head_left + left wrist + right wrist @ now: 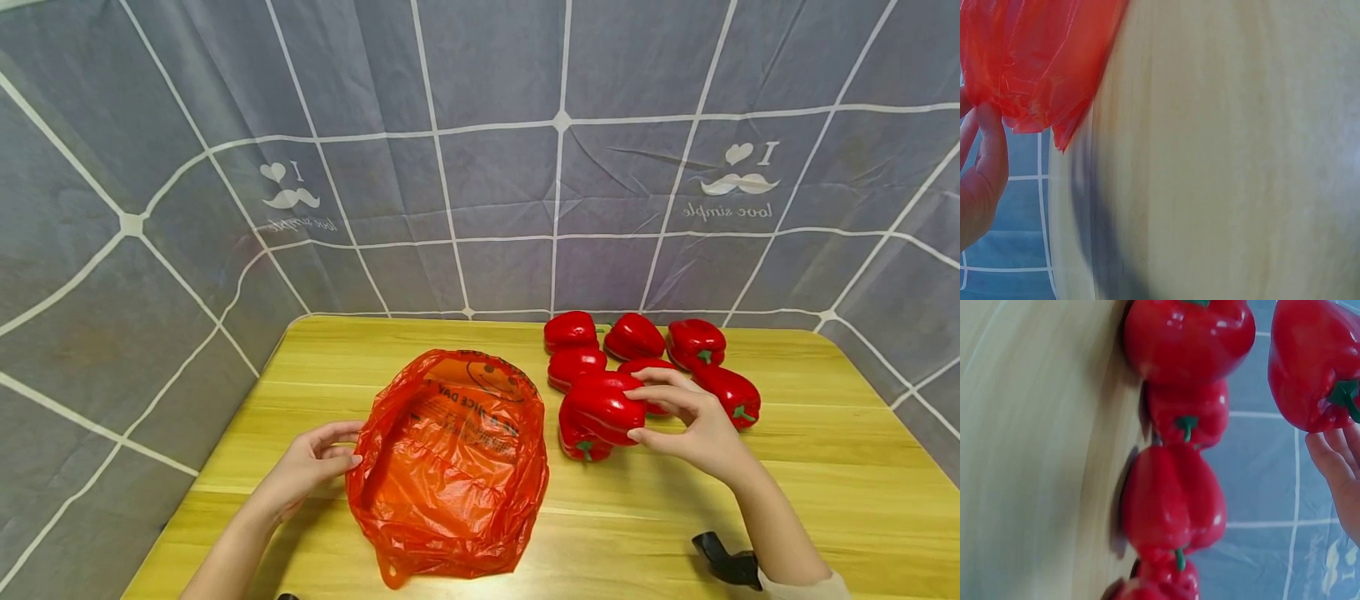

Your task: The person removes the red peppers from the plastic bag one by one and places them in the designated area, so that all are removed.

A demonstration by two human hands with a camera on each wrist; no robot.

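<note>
An open red plastic bag (pixel 450 492) with dark printing and a smiley face sits on the wooden table, its wide mouth facing up. At its left rim, my left hand (pixel 306 467) pinches the film between thumb and fingers; the left wrist view shows this hand (pixel 982 169) at the bag's edge. My right hand (pixel 693 425) grips a glossy red bell pepper (pixel 603 407) by its right end, raised off the table. In the right wrist view that pepper (pixel 1310 369) has its green stem toward the hand. Right beneath it, another bell pepper (pixel 583 450) is partly covered.
Several more red bell peppers, among them one at the back (pixel 634 336) and one at the right (pixel 729 396), lie grouped on the table (pixel 817 467). A black curved object (pixel 726 562) is by my right wrist. A grey tiled-pattern curtain (pixel 495 192) surrounds the table's back and sides.
</note>
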